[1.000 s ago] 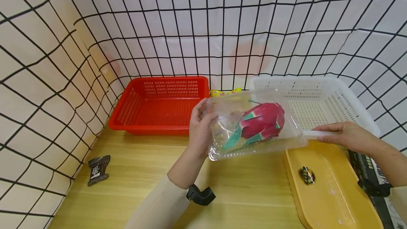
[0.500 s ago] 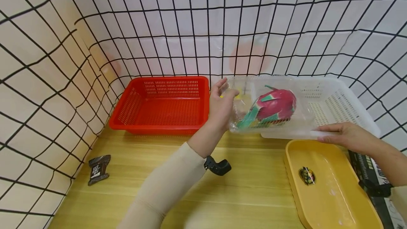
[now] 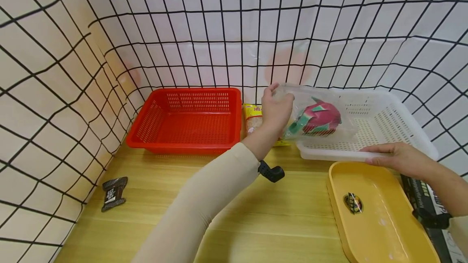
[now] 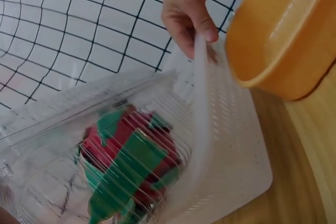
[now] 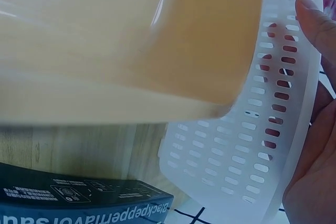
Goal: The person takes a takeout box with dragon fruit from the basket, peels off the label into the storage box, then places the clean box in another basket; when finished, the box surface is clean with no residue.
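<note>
My left hand [image 3: 278, 108] grips one end of a clear plastic clamshell box [image 4: 47, 145]. A dragon fruit [image 3: 321, 117], magenta with green scales, shows through its plastic. The box is tilted and overlaps the left part of the white perforated basket [image 3: 380, 123]. At the basket's front rim, my right hand [image 3: 402, 157] pinches the edge between thumb and fingers. The right wrist view has that hand [image 5: 315, 145] at its right edge, with fingers behind the basket's slotted wall.
The red basket [image 3: 197, 149] stands at the back left. Between the baskets lies a yellow packet [image 3: 252, 112]. A yellow tray [image 3: 384, 214] sits in front of the white basket, beside a dark box with printed lettering [image 5: 79, 198]. A dark wrapped snack [image 3: 113, 194] lies far left.
My left hand has carried the clamshell box with the dragon fruit back and to the right, over the white basket. The yellow packet is more exposed. My right hand keeps its grip on the rim.
</note>
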Demonstrator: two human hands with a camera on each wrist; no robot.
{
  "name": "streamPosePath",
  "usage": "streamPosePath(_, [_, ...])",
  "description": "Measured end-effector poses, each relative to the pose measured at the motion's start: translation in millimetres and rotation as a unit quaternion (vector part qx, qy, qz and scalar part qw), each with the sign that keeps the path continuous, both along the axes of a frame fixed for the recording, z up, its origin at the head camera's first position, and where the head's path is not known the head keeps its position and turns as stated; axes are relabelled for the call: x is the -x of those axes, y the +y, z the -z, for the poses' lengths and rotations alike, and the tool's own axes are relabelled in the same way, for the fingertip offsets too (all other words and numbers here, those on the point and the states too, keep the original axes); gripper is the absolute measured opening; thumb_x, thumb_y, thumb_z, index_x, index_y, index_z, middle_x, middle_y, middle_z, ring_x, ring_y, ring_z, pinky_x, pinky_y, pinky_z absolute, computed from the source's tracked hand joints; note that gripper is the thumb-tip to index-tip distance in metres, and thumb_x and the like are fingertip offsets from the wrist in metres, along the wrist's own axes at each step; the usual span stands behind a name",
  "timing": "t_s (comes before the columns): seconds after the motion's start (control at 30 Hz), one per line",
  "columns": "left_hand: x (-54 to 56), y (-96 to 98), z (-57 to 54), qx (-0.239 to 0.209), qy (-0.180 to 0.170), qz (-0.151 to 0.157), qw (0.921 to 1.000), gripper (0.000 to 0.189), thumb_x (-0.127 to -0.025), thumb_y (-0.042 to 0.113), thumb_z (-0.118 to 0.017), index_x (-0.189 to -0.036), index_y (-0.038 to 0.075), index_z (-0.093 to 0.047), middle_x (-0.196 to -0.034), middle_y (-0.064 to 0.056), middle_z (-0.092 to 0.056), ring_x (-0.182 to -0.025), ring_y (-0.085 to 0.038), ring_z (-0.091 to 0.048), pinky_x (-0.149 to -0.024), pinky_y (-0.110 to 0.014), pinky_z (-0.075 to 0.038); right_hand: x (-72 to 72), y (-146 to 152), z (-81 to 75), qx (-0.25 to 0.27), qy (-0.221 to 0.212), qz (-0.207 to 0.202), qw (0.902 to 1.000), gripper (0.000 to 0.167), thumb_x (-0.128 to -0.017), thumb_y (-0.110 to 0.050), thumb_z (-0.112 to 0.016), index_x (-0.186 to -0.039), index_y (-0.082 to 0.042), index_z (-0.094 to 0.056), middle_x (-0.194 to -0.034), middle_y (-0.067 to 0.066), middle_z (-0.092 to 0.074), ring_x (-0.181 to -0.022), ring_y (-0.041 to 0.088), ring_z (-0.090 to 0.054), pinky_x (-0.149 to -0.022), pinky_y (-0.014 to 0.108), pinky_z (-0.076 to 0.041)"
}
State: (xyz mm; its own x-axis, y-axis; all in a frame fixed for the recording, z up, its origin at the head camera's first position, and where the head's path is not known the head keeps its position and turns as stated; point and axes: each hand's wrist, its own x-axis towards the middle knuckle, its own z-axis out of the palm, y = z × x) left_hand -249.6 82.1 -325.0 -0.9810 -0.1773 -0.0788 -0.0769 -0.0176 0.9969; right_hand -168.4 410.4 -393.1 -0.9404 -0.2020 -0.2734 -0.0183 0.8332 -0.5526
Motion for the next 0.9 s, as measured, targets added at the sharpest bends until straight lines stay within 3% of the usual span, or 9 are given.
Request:
streamPosePath(0.17, [5.0, 15.5, -2.9, 0.069, -0.003, -0.007, 0.9976, 0.053, -0.088, 0.024, -0.066, -0.139, 0.034, -0.055, -0.139, 0.002, -0.052, -0.121, -0.024, -0.047, -0.094, -0.041, -0.049, -1.0, -1.2, 0.0, 0.005, -0.003, 0.001, 1.0, 0.056, -0.099, -0.037, -0.066, -0.139, 0.002, -0.059, -0.114, 0.018, -0.074, -0.084, 0.014, -0.07, -0.069, 0.026, -0.059])
streamPosePath(0.37, [9.3, 33.6, -5.0, 0.117, -0.014, 0.001, 0.9931, 0.056, -0.088, 0.027, -0.068, -0.141, 0.037, -0.054, -0.144, 0.006, -0.051, -0.118, -0.023, -0.043, -0.086, -0.038, -0.049, -1.1, -0.6, -0.3, -0.004, -0.002, 0.003, 1.0, 0.057, -0.099, -0.038, -0.066, -0.138, 0.002, -0.06, -0.114, 0.017, -0.075, -0.084, 0.014, -0.07, -0.07, 0.025, -0.058])
streamPosePath(0.67, [6.3, 57.8, -1.7, 0.219, -0.023, 0.02, 0.9753, 0.054, -0.093, 0.043, -0.068, -0.144, 0.042, -0.05, -0.148, 0.011, -0.05, -0.128, -0.021, -0.043, -0.09, -0.041, -0.053, 1.2, -0.4, -0.1, -0.001, 0.002, 0.001, 1.0, 0.055, -0.099, -0.035, -0.066, -0.139, 0.003, -0.059, -0.113, 0.019, -0.075, -0.083, 0.011, -0.069, -0.069, 0.024, -0.058])
streamPosePath(0.9, [5.9, 61.4, 5.4, 0.255, -0.016, 0.071, 0.9641, 0.056, -0.096, 0.051, -0.064, -0.148, 0.041, -0.047, -0.155, 0.009, -0.044, -0.132, -0.024, -0.041, -0.093, -0.038, -0.052, 1.9, -2.3, -0.5, -0.002, -0.008, -0.002, 1.0, 0.056, -0.1, -0.036, -0.065, -0.139, 0.004, -0.058, -0.111, 0.016, -0.076, -0.083, 0.012, -0.07, -0.07, 0.024, -0.058])
